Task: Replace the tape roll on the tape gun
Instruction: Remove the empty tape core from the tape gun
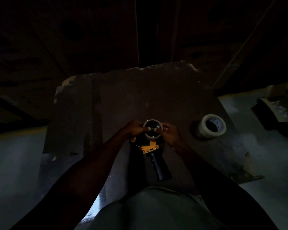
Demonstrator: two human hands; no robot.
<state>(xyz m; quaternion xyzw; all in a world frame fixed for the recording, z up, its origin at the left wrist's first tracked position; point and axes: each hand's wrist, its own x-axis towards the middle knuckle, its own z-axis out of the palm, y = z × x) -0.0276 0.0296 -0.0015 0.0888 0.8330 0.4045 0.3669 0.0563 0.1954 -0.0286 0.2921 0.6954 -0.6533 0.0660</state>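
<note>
A yellow and black tape gun (150,147) lies flat on a dark worn table (123,97), its black handle (160,168) pointing toward me. A thin, nearly used-up roll core (152,138) sits on the gun's spindle. My left hand (136,127) grips the core's left rim, thumb over the hub. My right hand (168,130) grips the right rim, fingers reaching into the hub. A full roll of pale tape (212,127) lies flat on the table to the right, apart from both hands.
The scene is very dim. A cardboard box (276,110) stands on the grey floor at the far right. Dark panels fill the background beyond the table's chipped far edge (156,67). My lap fills the bottom centre.
</note>
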